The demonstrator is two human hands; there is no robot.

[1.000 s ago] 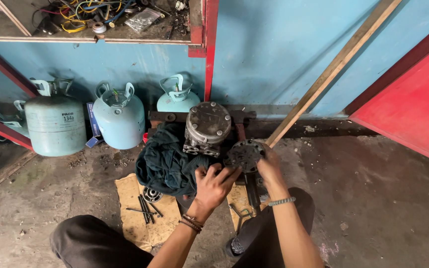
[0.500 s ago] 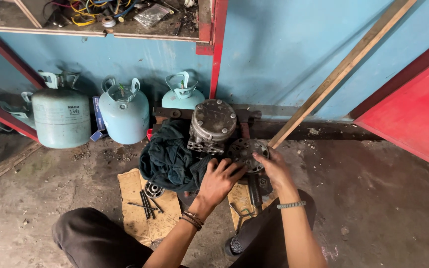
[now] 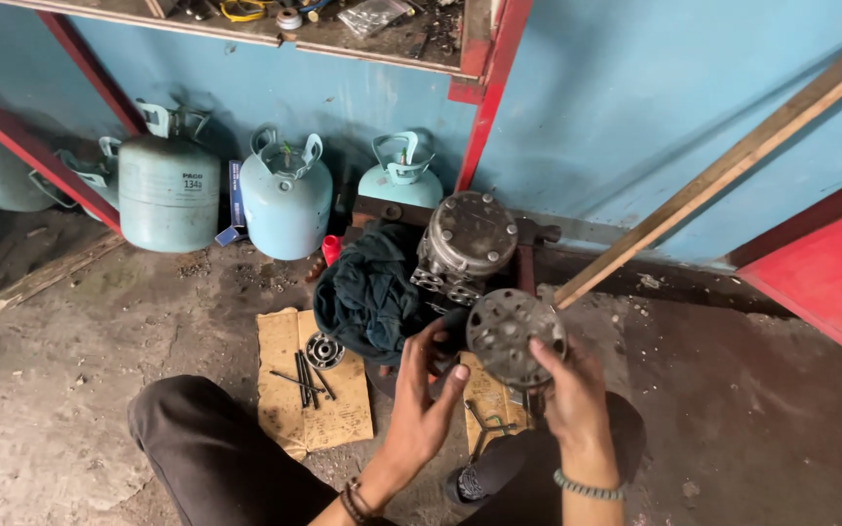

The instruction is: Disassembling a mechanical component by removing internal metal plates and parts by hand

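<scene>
Here both hands' fingers [image 3: 538, 348] clamp a round metal plate [image 3: 511, 334], compressor [image 3: 465, 244] and dark rag [image 3: 370, 292] just behind.

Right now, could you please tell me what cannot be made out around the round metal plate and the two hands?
Head view only:
- Back face of the round metal plate: turned away from the camera.
- Right hand palm: hidden behind the plate and its own fingers.
- What the left hand touches: dark, behind its fingers.
- Compressor body lower part: covered by the dark green cloth.
- Shelf items: cut off by the top edge.
</scene>
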